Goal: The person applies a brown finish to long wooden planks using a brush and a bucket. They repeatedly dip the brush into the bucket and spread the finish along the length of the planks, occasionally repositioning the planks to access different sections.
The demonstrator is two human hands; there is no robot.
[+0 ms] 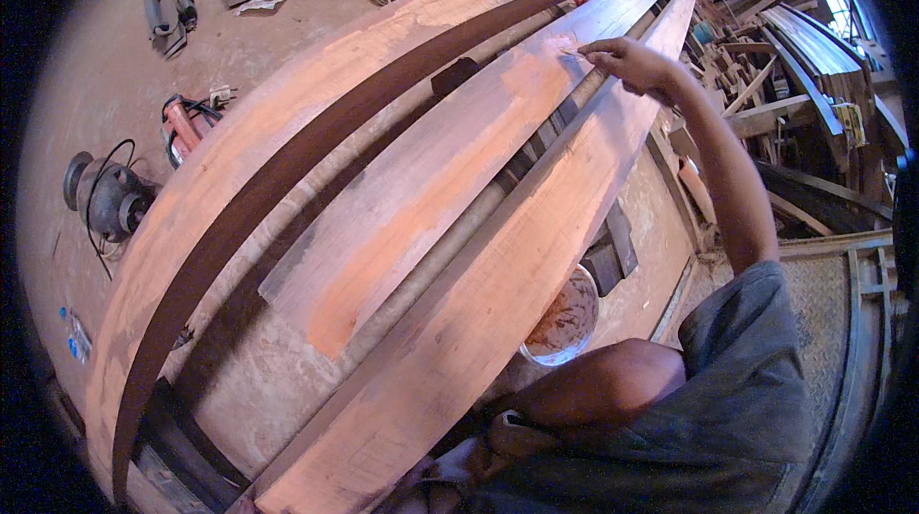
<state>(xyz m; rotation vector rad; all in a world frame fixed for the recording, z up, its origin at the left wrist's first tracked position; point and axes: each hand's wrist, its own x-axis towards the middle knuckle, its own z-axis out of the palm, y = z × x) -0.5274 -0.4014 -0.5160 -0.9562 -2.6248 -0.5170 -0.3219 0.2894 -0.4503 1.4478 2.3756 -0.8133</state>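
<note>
My right hand [632,66] reaches across to the far part of the middle wooden plank [445,165], fingers pinched on a small thin scraper [572,54]. The scraper's edge is at the plank's surface, by a pale pinkish smear [558,43]. Orange-brown paste lies in streaks and patches along this plank. On the near side runs another long plank [459,294], coated in similar orange. A white tub [586,315] with brown paste smeared inside stands beside it, close to my bent knee [627,378]. My left hand cannot be made out.
A long curved board [239,122] arches along the far left side. Power tools, including a grey one [113,196] and a red one [182,126], lie on the floor with cords. Scrap wood [766,83] is heaped at the right, above a metal frame [852,323].
</note>
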